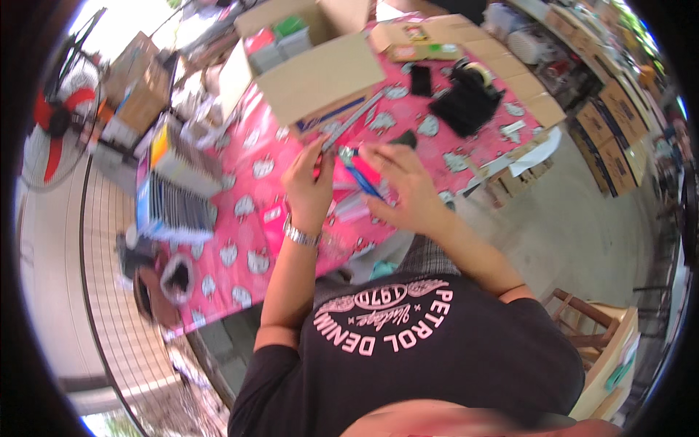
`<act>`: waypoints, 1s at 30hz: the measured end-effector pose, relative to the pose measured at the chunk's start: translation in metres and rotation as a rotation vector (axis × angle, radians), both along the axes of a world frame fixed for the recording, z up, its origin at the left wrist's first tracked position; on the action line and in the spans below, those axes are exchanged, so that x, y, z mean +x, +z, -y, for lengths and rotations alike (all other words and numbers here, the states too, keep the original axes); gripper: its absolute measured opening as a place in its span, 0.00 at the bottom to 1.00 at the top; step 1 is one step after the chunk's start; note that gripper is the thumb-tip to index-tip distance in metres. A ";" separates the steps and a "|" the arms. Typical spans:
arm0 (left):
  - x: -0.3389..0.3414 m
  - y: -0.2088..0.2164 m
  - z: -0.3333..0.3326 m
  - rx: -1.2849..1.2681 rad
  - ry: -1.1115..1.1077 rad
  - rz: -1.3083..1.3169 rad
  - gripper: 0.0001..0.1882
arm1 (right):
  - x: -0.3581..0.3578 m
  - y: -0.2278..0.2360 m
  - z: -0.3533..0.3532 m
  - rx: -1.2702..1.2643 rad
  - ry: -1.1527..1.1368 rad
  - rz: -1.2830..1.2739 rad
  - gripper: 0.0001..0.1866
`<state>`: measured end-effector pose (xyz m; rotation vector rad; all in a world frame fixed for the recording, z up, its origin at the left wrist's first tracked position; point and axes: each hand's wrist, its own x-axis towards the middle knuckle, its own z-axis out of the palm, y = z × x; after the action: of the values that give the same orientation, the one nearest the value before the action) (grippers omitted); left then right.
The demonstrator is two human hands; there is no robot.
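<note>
Left hand: the left hand [309,186] is up over the bench [240,247], its fingers [314,149] curled together on a thin red item that I can only partly see; a metal watch band sits on the wrist.
Right hand: the right hand [400,191] is just beside the left, its fingers [378,154] stretched forward and closed lightly over a blue pen-like stick [362,179] that slants under the palm.
Held things: the blue stick lies between the two hands, its upper end at the fingertips of both; what exactly the red piece is, I cannot tell, it is too small and blurred.
Just past the fingers: a long grey strip [354,116] leans from the fingertips up against an open cardboard box [317,69].
Right of the fingers: a black tape dispenser [470,95] stands well apart, with a small black flat object [420,80] near it.
Left of the fingers: a stack of coloured packets [175,197] rests on the pink patterned cover, and a red fan [54,127] stands beyond the bench edge.
Risk, slip: my judgement is that the thin stick could roll out from under the right palm, because the hold looks light and the cover is glossy.
Risk, knock: the leaning grey strip sits so close to the left fingertips that a small sideways move might tip it off the box.
Risk, clutter: loose pink pieces under both hands could get swept toward the near bench edge.
</note>
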<state>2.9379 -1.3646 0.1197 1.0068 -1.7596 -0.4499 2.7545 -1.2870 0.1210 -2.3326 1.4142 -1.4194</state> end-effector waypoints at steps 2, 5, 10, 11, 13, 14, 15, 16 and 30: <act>0.008 0.007 -0.002 0.018 0.014 -0.040 0.13 | 0.010 0.001 0.003 0.026 0.048 0.026 0.36; 0.037 -0.002 -0.001 -0.046 0.098 -0.038 0.13 | 0.029 0.004 0.014 0.002 0.109 0.013 0.34; 0.073 -0.007 -0.004 -0.025 0.207 -0.084 0.12 | 0.062 -0.003 0.027 0.026 0.209 0.013 0.33; 0.078 -0.008 -0.003 -0.042 0.217 -0.069 0.12 | 0.067 -0.004 0.032 0.011 0.217 0.031 0.33; 0.089 -0.009 -0.001 -0.076 0.232 -0.037 0.12 | 0.076 0.000 0.039 0.017 0.261 0.033 0.33; 0.094 -0.012 0.000 -0.049 0.220 -0.057 0.13 | 0.081 -0.001 0.042 0.029 0.277 0.004 0.33; 0.098 -0.014 0.001 -0.060 0.243 -0.034 0.13 | 0.085 -0.002 0.045 0.041 0.292 -0.025 0.33; 0.103 -0.015 0.003 -0.072 0.264 -0.010 0.13 | 0.089 -0.003 0.049 0.026 0.300 -0.034 0.32; 0.140 0.011 0.021 -0.316 0.404 0.291 0.12 | 0.006 0.008 0.047 0.412 0.229 0.511 0.26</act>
<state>3.0782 -1.3853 0.1308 1.2005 -1.7478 0.2339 2.7608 -1.3338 0.1295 -1.6624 1.1176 -1.3642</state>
